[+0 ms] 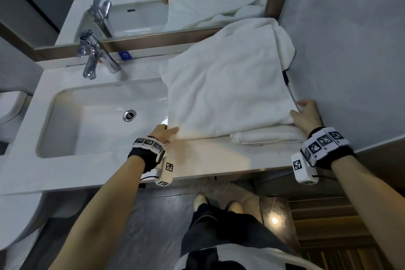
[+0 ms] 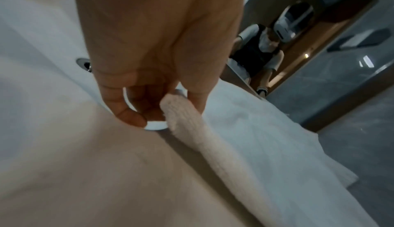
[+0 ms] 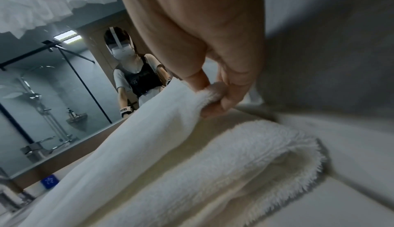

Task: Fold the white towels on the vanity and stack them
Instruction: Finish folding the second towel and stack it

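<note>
One folded towel [image 1: 267, 136] already lies on the worktop [image 1: 208, 160] at centre right of the head view. A second, spread towel [image 1: 228, 94] covers it, not yet fully folded, so folding and stacking remain. The left hand [image 1: 163, 132] pinches its near left corner; the right hand [image 1: 305, 114] pinches its near right corner, both arms reaching forward.

We see the sink [image 1: 65, 120] at frame left, the faucet [image 1: 92, 59] behind it, and the spread towel [image 1: 228, 85] right of it, overlying the folded towel [image 1: 267, 136] at lower right.
</note>
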Demonstrator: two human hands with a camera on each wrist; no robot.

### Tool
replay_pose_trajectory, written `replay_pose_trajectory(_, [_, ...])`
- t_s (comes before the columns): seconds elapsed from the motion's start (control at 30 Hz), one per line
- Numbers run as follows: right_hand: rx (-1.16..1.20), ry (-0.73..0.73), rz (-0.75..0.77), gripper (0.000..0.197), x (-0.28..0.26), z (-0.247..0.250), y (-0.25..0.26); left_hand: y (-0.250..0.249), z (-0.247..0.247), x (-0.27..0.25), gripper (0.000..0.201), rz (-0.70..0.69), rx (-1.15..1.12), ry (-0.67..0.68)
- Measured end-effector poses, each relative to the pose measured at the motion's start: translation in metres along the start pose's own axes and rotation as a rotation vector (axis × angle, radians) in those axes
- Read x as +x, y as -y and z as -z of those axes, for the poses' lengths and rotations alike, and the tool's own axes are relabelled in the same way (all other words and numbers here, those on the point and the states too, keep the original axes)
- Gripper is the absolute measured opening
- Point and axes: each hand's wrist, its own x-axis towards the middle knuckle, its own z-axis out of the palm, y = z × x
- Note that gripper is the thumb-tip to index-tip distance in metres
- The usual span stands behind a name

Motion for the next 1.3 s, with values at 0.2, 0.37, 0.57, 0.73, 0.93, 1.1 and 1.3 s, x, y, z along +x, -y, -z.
replay_pose_trajectory(0.2, [-0.112,0.120,0.091,0.041,0.001,0.007,0.004,-0.004,0.010,-0.011,0.024,-0.095,-0.344,-0.037])
replay_pose_trajectory(0.37, [-0.204,0.141,0.138,0.051,-0.004,0.013,0.006,0.000,0.024,-0.021,0.017,-0.363,-0.270,0.001])
replay_pose_trajectory(0.57, [-0.222,0.041,0.293,0.028,-0.009,0.015,0.017,0.002,0.032,-0.027,0.062,-0.450,-0.114,0.040])
replay_pose_trajectory(0.73, [-0.113,-0.035,0.319,0.015,0.000,0.014,0.027,-0.003,0.030,-0.024,0.051,-0.520,0.039,-0.144])
replay_pose_trajectory(0.93, [-0.010,-0.079,0.294,0.027,0.013,0.003,0.054,-0.021,0.030,-0.007,0.024,-0.476,-0.031,-0.356])
replay_pose_trajectory(1.1, [0.047,-0.160,0.334,0.037,0.033,-0.004,0.090,-0.046,0.045,0.026,0.023,-0.481,-0.098,-0.386])
replay_pose_trajectory(1.3, [0.131,-0.227,0.430,0.033,0.077,-0.018,0.140,-0.101,0.054,0.074,0.031,-0.479,-0.185,-0.480])
